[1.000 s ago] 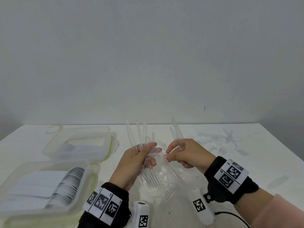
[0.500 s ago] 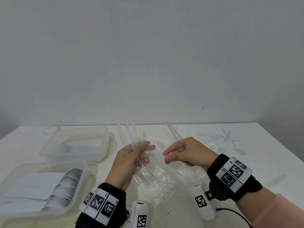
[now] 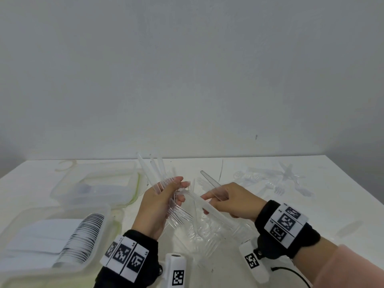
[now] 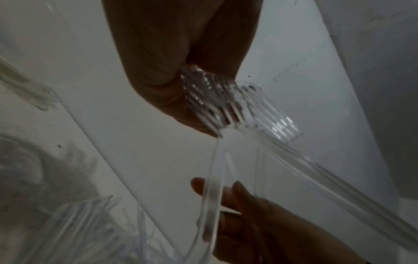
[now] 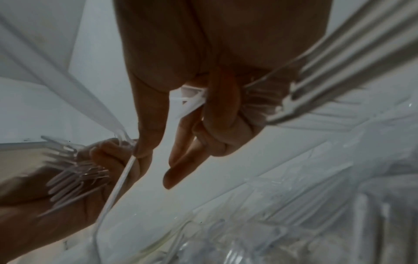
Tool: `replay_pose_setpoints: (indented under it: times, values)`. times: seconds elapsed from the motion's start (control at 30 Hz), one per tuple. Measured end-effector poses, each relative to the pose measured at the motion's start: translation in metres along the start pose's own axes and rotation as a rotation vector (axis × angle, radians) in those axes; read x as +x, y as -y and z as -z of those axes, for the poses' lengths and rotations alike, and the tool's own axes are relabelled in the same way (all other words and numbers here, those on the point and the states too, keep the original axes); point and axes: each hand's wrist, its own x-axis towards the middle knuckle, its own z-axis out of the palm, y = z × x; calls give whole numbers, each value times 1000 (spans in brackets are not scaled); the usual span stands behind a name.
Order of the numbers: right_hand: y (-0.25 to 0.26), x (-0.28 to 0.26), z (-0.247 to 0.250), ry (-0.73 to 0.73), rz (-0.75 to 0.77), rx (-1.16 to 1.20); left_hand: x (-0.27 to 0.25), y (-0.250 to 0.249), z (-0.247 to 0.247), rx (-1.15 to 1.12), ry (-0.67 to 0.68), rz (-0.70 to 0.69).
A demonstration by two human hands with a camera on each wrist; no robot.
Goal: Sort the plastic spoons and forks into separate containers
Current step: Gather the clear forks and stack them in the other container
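My left hand (image 3: 180, 189) grips a bundle of clear plastic forks (image 3: 154, 173), handles up and tines (image 3: 179, 217) down. My right hand (image 3: 208, 201) holds more clear forks (image 3: 209, 181); one long fork (image 3: 207, 208) reaches across to the left hand's fingers. In the left wrist view the left hand (image 4: 172, 75) grips the fork tines (image 4: 214, 101), and right fingers (image 4: 239, 201) pinch a handle (image 4: 212, 196). The right wrist view shows the right hand (image 5: 203, 100) curled round handles (image 5: 353, 60). A near-left container (image 3: 104, 213) holds stacked spoons (image 3: 83, 235).
A second clear container (image 3: 62, 188) sits behind the first at the left. Loose clear forks (image 3: 199, 240) lie on the white table under my hands. More scattered cutlery (image 3: 280, 181) lies at the far right. A black cable (image 3: 291, 271) runs near the right wrist.
Both hands keep their forks and stay close together over the pile. The left hand's bundle has shifted slightly left, and the right hand's long fork now reaches the left fingers.
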Motion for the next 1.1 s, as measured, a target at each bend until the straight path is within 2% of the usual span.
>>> replay_pose_setpoints:
  times: [0.27,0.43,0.6,0.77,0.93,1.1]
  values:
    - [6,10,-17,-93,-17,112,-5,3,-2,43,26,30]
    - [10,4,-7,-157,-23,153,-6,1,2,41,29,20]
    - [21,-8,30,-383,62,251,-7,-1,14,126,57,5]
    - [26,-12,52,-617,145,546,-9,-1,11,208,135,-10]
    - [21,-11,34,-608,109,741,-12,-2,2,181,188,-22]
    - [12,-15,20,-541,20,766,-11,-3,5,118,92,-21]
